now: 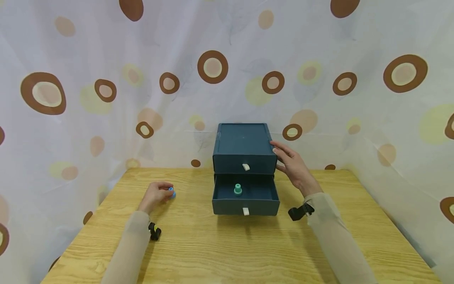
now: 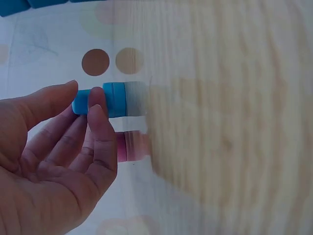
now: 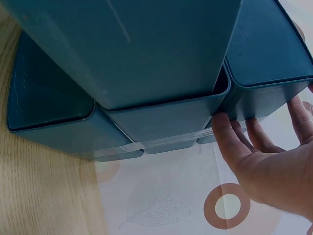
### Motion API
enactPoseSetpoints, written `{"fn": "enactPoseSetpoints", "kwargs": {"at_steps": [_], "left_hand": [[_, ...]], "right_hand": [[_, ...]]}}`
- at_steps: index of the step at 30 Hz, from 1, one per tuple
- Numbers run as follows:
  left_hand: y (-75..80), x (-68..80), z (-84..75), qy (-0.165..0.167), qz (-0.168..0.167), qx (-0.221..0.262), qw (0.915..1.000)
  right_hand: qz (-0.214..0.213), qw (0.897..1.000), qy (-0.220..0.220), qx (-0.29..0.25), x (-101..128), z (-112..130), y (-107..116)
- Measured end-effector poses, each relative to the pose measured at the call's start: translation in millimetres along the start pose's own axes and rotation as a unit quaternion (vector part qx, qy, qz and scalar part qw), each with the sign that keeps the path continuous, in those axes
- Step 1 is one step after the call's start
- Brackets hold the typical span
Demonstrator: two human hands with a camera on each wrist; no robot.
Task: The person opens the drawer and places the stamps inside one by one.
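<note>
My left hand [image 1: 154, 196] is at the left of the table, its thumb and fingers pinching a small blue stepped peg [image 2: 116, 100]. The peg's wide end faces the tabletop. Beyond these fingers a pink piece [image 2: 122, 147] shows in part in the left wrist view. My right hand [image 1: 293, 169] rests its fingertips on the right side of a dark blue drawer cabinet [image 1: 242, 138]. One drawer [image 1: 246, 207] below the top one is pulled out, and a green stepped peg [image 1: 238, 190] stands inside it. The right wrist view shows my extended fingers [image 3: 230, 142] against the cabinet's wall.
White pull tabs [image 1: 246, 167] are on the drawer fronts. The cabinet stands toward the back of a wooden table [image 1: 198, 252], in front of a patterned curtain [image 1: 234, 31]. The open drawer juts out over the table.
</note>
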State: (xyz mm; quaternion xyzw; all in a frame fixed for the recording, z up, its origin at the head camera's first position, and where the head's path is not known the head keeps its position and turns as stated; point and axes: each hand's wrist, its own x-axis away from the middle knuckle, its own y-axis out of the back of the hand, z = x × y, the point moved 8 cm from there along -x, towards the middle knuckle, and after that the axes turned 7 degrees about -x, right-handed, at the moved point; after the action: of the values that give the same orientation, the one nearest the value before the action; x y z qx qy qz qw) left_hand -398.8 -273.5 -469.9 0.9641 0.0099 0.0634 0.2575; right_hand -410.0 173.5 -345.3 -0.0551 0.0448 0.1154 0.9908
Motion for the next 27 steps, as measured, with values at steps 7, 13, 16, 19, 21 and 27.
{"fn": "enactPoseSetpoints", "kwargs": {"at_steps": [7, 13, 16, 19, 21, 27], "left_hand": [[-2.5, 1.6, -2.2, 0.006, 0.009, -0.006, 0.9999], [-6.5, 3.1, -1.9, 0.018, 0.007, -0.019, 0.9996], [-7.4, 3.3, -2.2, 0.024, 0.007, -0.027, 0.9993], [-7.5, 3.5, -4.1, 0.024, 0.007, -0.033, 0.9991], [-7.3, 3.6, -5.3, 0.026, 0.005, -0.034, 0.9991], [-8.2, 6.6, -11.5, 0.021, 0.004, -0.027, 0.9994]], "right_hand": [[-0.003, 1.0, 0.0, -0.003, 0.2, 0.3, 0.3], [-0.002, 1.0, -0.002, -0.002, 0.8, 0.1, 0.1], [-0.003, 1.0, -0.003, -0.003, 0.8, -0.2, 0.5], [-0.003, 1.0, -0.003, -0.004, 1.0, -0.5, 0.7], [-0.003, 1.0, -0.002, -0.004, 1.2, -0.5, 0.8], [-0.002, 1.0, -0.001, -0.004, 0.7, -0.5, 1.2]]}}
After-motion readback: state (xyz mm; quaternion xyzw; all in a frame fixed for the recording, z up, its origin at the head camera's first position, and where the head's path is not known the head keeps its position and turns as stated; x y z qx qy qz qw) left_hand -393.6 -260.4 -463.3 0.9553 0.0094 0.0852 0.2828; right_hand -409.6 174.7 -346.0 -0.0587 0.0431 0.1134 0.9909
